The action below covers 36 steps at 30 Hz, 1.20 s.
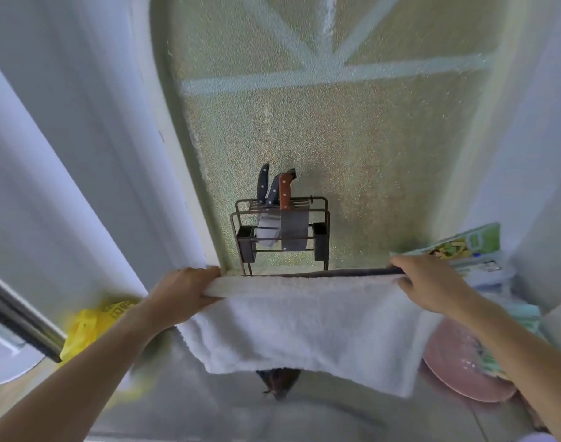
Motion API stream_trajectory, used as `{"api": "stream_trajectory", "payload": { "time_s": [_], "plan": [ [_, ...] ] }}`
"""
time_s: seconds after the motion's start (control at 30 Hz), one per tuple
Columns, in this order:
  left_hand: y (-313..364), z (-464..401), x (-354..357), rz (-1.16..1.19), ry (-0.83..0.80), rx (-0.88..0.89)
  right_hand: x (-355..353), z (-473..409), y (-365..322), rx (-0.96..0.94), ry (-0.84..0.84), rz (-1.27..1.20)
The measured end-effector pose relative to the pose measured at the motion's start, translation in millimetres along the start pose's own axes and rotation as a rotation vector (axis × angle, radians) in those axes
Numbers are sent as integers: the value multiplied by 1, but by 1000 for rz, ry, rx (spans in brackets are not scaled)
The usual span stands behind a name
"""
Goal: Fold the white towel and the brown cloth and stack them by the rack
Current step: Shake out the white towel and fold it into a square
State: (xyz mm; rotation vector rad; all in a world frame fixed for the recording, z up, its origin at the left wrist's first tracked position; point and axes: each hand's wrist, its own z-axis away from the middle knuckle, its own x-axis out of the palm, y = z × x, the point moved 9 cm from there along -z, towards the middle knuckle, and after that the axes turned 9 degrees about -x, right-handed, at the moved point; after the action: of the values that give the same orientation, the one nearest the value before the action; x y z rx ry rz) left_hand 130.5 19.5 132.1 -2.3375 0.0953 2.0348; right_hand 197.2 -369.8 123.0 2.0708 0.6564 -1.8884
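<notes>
Nearest the camera, below the white towel (301, 327), a dark brown cloth (277, 382) shows only as a small corner poking out under the towel's lower hem; a thin dark strip along the towel's top fold, running toward the right hand, may be the same cloth, though that cannot be told for sure. The towel hangs in the air, stretched flat between both hands, its lower part draped down. The left hand (185, 290) is closed around the towel's upper left corner, fingers curled over the rolled top edge. The right hand (429, 283) grips the upper right corner — thumb on the near face, fingers hidden behind.

To the left of the towel lies a yellow plastic bag (86, 330); to its right, low, a pink bowl (457, 365) sits partly behind the right forearm.

Just behind the towel's top edge stands a dark wire knife rack (280, 237) holding several knives, one with a reddish handle (284, 191). Right of the rack, a green printed packet (464, 242) lies flat. Behind the rack — frosted window glass (336, 122).
</notes>
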Motion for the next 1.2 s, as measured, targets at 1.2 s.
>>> {"api": "stream_trajectory", "payload": {
  "time_s": [1.2],
  "plan": [
    [-69,186,347,-92,-487,-136,371,161,-36,328,-486,86]
  ]
}}
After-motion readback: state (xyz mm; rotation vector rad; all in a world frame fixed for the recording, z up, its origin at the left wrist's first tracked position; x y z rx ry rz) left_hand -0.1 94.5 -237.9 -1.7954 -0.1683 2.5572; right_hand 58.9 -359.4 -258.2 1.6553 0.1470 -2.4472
